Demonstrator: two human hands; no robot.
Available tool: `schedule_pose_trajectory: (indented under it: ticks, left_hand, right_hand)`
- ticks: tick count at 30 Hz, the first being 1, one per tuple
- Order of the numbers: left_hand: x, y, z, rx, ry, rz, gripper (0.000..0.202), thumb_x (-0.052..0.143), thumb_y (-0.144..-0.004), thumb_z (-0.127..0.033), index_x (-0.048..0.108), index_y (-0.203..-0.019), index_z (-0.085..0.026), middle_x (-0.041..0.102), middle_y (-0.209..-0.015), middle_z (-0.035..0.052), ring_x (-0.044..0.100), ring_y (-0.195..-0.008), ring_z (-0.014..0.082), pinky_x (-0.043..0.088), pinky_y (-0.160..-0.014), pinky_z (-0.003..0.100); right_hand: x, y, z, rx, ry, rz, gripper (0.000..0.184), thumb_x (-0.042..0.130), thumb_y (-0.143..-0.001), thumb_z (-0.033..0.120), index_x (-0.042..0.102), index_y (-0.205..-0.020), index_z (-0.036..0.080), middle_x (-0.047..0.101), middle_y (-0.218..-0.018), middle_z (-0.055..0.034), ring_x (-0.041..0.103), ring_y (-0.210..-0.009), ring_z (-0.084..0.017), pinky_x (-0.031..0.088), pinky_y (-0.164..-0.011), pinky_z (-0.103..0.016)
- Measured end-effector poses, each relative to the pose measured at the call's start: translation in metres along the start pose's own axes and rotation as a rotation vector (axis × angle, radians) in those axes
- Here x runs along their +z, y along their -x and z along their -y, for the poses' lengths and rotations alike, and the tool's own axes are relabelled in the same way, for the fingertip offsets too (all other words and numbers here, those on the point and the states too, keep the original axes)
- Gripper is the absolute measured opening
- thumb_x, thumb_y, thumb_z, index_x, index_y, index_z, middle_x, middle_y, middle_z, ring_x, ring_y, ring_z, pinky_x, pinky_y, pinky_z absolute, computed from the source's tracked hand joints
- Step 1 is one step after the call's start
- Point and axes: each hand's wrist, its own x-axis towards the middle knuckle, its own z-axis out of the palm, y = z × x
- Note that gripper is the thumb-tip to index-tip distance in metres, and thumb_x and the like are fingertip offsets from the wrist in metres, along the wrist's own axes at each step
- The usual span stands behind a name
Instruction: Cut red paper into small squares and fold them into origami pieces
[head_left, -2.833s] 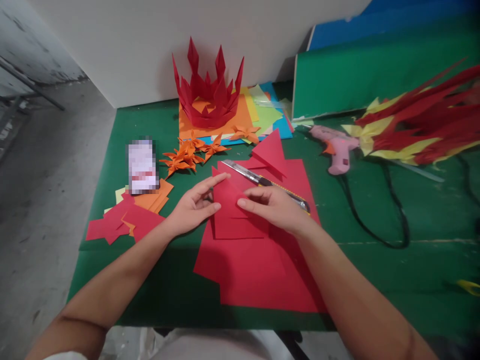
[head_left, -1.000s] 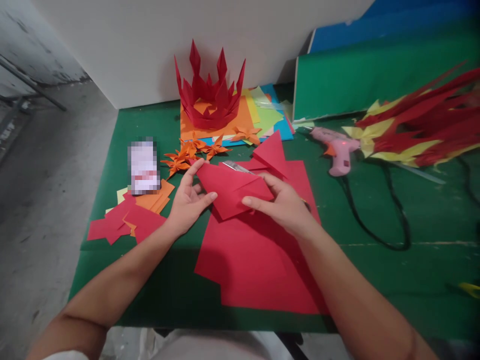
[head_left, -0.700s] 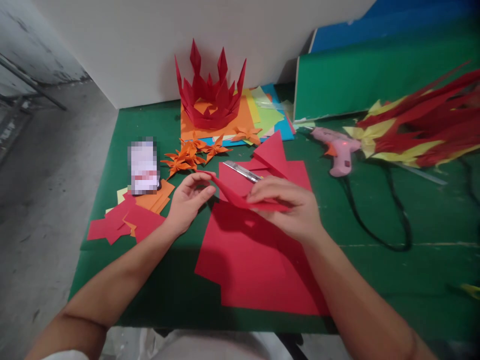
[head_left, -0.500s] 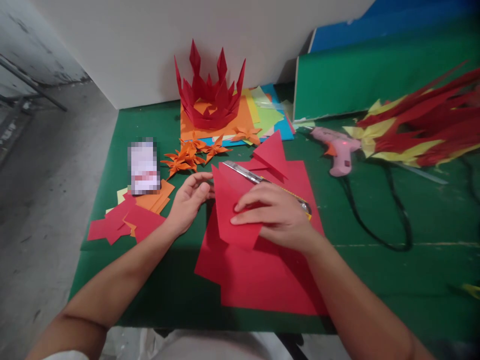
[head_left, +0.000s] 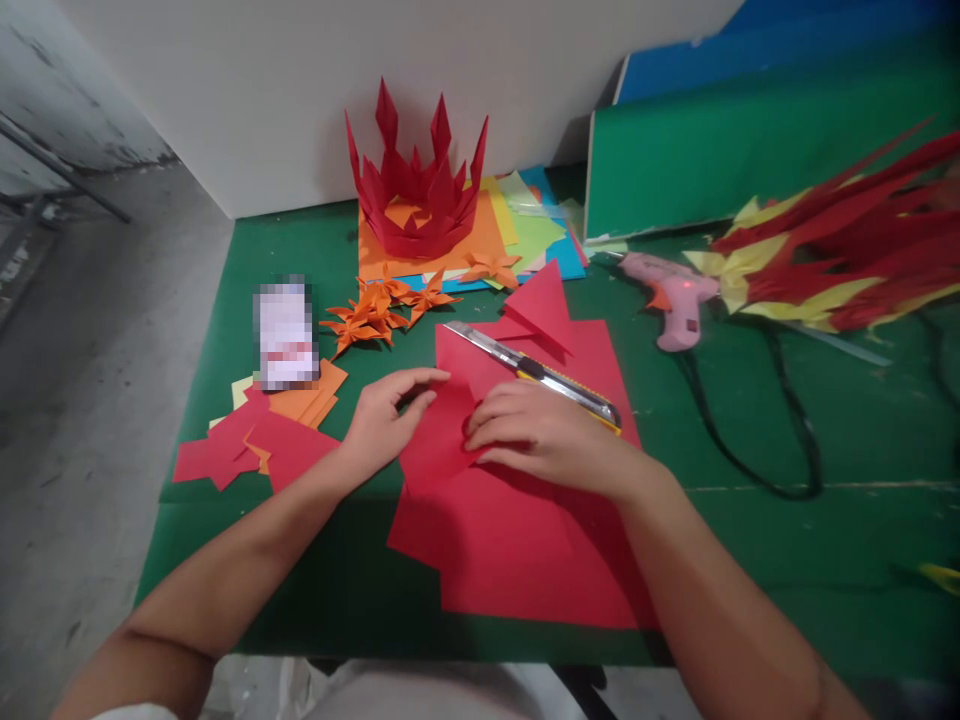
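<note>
My right hand lies over the red paper, its fingers curled in against a smaller red sheet. A dark red edge shows at those fingertips; part of the sheet is hidden under the hand. On the left of this sheet is my left hand, thumb and fingers apart and nothing between them. Larger red sheets lie beneath. Just beyond my right hand, a yellow utility knife rests on the red paper with its blade pointing to the upper left. Behind it lies a red paper triangle.
A red paper crown stands on coloured sheets at the back, with orange folded paper flowers before it. Left are a phone and paper scraps. A pink glue gun and a red-yellow paper piece lie right.
The raised smaller red sheet has come down flat over the others. My left hand has shifted slightly right and nearer to me; the right fingers have curled in more. The knife has stayed put.
</note>
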Motion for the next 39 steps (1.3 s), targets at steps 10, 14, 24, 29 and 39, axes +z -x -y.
schedule_pose_trajectory:
  ticks: [10, 14, 24, 29, 39]
  left_hand:
    - [-0.003, -0.004, 0.008, 0.339, -0.331, 0.143, 0.026, 0.046, -0.094, -0.017, 0.072, -0.095, -0.021, 0.071, -0.1, 0.0096, 0.063, -0.092, 0.021, 0.05, -0.086, 0.04]
    - [-0.009, -0.007, 0.01, 0.379, -0.355, 0.218, 0.03, 0.042, -0.095, -0.015, 0.071, -0.098, -0.021, 0.074, -0.101, 0.0089, 0.067, -0.095, 0.0206, 0.051, -0.086, 0.038]
    - [-0.018, -0.016, 0.009, 0.302, -0.227, 0.28, 0.029, 0.043, -0.097, -0.03, 0.07, -0.102, -0.021, 0.074, -0.105, 0.0093, 0.067, -0.098, 0.0219, 0.048, -0.091, 0.039]
    - [-0.028, -0.015, -0.001, 0.139, -0.221, 0.323, 0.048, 0.026, -0.101, -0.042, 0.066, -0.113, -0.018, 0.073, -0.108, 0.0108, 0.065, -0.099, 0.0224, 0.048, -0.091, 0.038]
    - [-0.026, -0.015, 0.003, 0.292, -0.346, 0.361, 0.029, 0.061, -0.089, -0.029, 0.062, -0.115, -0.017, 0.071, -0.11, 0.0107, 0.066, -0.101, 0.0223, 0.05, -0.092, 0.038]
  right_hand:
    - [0.0, -0.002, -0.007, 0.165, -0.133, 0.053, 0.017, 0.059, -0.091, 0.024, 0.075, -0.085, 0.021, 0.074, -0.09, -0.0052, 0.067, -0.085, -0.018, 0.048, -0.079, -0.029]
    - [-0.001, -0.002, -0.008, 0.238, -0.171, 0.052, 0.019, 0.058, -0.091, 0.028, 0.074, -0.086, 0.021, 0.074, -0.089, -0.0048, 0.068, -0.082, -0.017, 0.048, -0.076, -0.028]
    - [0.01, -0.008, -0.005, 0.433, -0.084, -0.124, 0.019, 0.06, -0.089, 0.034, 0.07, -0.082, 0.02, 0.075, -0.083, -0.0056, 0.065, -0.075, -0.019, 0.043, -0.066, -0.029]
    - [0.011, -0.013, -0.002, 0.469, -0.027, -0.153, 0.017, 0.06, -0.089, 0.031, 0.067, -0.078, 0.019, 0.072, -0.079, -0.0056, 0.062, -0.07, -0.018, 0.039, -0.063, -0.028]
    - [0.021, -0.019, -0.005, 0.556, 0.061, -0.231, 0.019, 0.067, -0.085, 0.031, 0.059, -0.071, 0.019, 0.066, -0.07, -0.0016, 0.054, -0.062, -0.015, 0.034, -0.059, -0.027]
